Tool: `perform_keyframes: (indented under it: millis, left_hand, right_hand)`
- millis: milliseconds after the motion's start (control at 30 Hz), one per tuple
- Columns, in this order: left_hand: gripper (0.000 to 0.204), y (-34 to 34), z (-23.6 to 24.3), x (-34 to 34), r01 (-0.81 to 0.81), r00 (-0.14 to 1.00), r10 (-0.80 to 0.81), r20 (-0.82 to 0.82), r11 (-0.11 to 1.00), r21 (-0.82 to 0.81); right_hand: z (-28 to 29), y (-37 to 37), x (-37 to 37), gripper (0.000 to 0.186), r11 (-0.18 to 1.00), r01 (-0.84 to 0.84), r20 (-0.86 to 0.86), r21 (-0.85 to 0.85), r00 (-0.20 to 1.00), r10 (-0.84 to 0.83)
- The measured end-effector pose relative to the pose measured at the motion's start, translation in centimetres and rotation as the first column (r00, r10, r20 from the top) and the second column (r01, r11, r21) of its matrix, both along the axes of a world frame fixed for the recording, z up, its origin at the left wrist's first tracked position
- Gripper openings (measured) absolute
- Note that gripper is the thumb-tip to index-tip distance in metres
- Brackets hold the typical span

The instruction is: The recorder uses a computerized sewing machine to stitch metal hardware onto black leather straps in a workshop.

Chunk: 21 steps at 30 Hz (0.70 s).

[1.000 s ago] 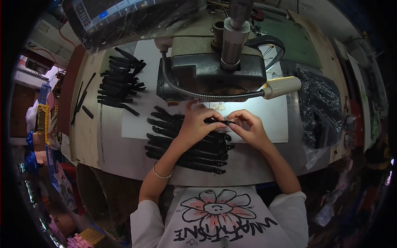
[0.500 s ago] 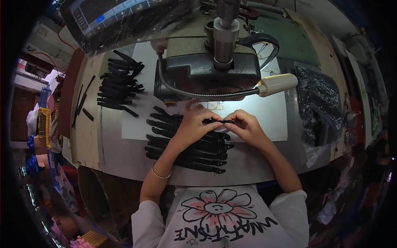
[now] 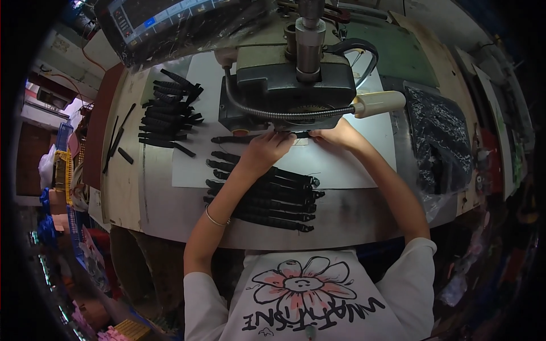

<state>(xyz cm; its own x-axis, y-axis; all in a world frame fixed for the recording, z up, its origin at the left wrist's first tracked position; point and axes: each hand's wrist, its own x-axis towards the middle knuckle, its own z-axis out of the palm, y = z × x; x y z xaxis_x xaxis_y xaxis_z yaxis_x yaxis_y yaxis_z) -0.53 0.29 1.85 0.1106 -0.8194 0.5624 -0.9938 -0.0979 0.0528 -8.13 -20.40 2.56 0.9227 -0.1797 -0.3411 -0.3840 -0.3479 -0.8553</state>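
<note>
A long black fabric strip [image 3: 233, 139] lies crosswise under the front of a sewing machine's head [image 3: 284, 85]. My left hand [image 3: 267, 149] is closed on its middle, the fingers pressing it from above. At the strip's right end my right hand [image 3: 336, 135] pinches it, the fingertips partly hidden beneath the machine. A light tan plate [image 3: 301, 142] in the white work surface shows just below the strip between my hands. Nearer to me, several similar black strips [image 3: 278, 196] lie side by side, partly under my left forearm.
To the left is a heap of black strips [image 3: 168, 116], with a few thin loose pieces [image 3: 118, 142] beyond it. A clear plastic bag [image 3: 438, 139] of black material lies at the right. A flexible-necked lamp [image 3: 378, 104] crosses the machine's front; a plastic-covered screen [image 3: 165, 25] stands at the back left.
Both hands have moved away from me with the black strip, from in front of the machine to under its head. The strip is now stretched out straight.
</note>
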Motion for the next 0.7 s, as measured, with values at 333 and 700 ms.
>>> perform_keyframes:
  millis: [333, 700]
  left_hand:
    - [0.033, 0.2, -0.1, 0.2, -0.030, 0.996, 0.024, 0.089, 0.997, 0.064]
    - [0.032, -0.6, -0.4, 0.4, 0.081, 0.991, -0.084, 0.103, 0.996, 0.036]
  right_hand:
    - [-3.0, -0.7, 1.0, 0.052, 0.943, -0.073, 0.019, -0.324, 0.996, 0.083]
    - [-0.9, 0.1, 0.5, 0.051, 0.881, -0.089, -0.003, -0.465, 0.995, 0.099]
